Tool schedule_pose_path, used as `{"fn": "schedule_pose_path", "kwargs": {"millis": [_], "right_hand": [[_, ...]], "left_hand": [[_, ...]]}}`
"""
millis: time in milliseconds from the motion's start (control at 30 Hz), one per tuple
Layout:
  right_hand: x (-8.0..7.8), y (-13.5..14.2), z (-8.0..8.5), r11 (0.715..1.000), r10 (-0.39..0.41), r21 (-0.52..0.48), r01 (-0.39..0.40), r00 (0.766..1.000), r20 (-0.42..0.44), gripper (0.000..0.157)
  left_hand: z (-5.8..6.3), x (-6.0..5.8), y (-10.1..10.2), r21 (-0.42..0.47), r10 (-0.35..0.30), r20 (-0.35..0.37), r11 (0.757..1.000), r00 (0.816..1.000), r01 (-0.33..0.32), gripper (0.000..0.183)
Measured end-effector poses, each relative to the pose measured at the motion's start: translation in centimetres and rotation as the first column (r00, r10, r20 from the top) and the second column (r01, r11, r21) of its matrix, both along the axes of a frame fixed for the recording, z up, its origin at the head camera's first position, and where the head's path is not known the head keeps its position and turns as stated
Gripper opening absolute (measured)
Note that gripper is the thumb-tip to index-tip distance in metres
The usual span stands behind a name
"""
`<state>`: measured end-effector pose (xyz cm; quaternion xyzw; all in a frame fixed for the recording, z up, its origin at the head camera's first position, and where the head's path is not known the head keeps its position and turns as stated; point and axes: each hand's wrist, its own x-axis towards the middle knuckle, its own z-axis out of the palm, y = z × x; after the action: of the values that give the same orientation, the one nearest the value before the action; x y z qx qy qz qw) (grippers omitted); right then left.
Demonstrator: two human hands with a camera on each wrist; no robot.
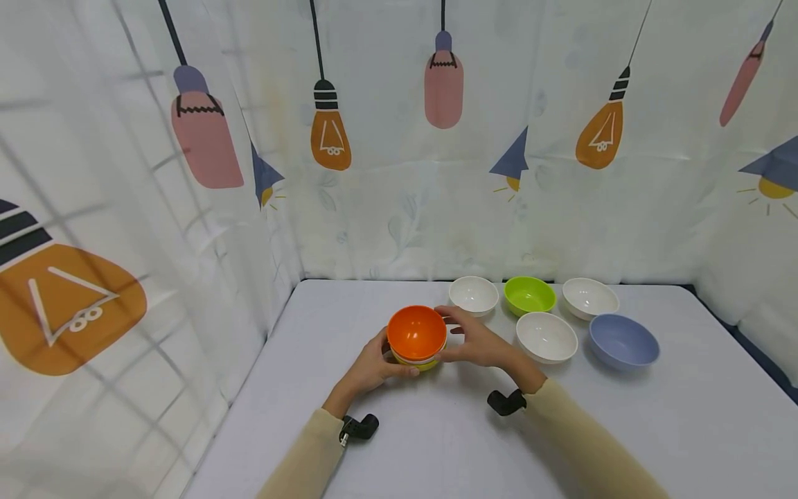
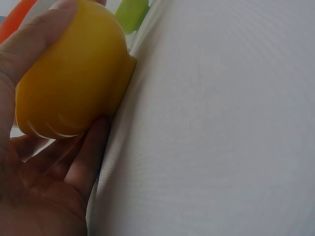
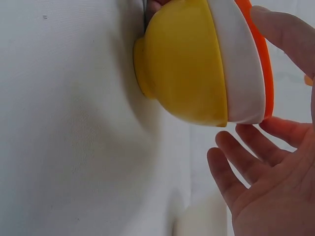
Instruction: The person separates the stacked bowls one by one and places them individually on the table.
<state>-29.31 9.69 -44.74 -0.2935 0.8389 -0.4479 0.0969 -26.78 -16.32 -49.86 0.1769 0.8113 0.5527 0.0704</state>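
Three nested bowls stand on the white table, left of the other bowls. On top is an orange bowl (image 1: 416,333); under it, in the right wrist view, sits a white bowl (image 3: 241,64), and lowest is a yellow bowl (image 3: 187,64) with its foot on the table. My left hand (image 1: 368,364) grips the yellow bowl from the left, its thumb along the near side and its fingers around the lower wall. From the right, my right hand (image 1: 476,339) holds the orange bowl's rim between thumb and index finger; its other fingers spread beside the stack.
Right of the stack, single bowls stand close together: a back white bowl (image 1: 474,296), a green bowl (image 1: 530,296), a far-right white bowl (image 1: 589,298), a front white bowl (image 1: 546,337) and a blue bowl (image 1: 623,342). A patterned curtain (image 1: 386,222) hangs behind the table (image 1: 436,443).
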Motion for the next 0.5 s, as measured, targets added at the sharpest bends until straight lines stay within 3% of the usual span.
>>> {"fn": "schedule_pose_path", "kwargs": {"millis": [500], "right_hand": [[-1.2,-1.3,-0.8,1.0,0.025,0.015,-0.026,0.999,0.021,0.101]], "left_hand": [[0.0,0.0,0.0,-0.008,-0.009,-0.009,1.0,1.0,0.009,0.092]]}}
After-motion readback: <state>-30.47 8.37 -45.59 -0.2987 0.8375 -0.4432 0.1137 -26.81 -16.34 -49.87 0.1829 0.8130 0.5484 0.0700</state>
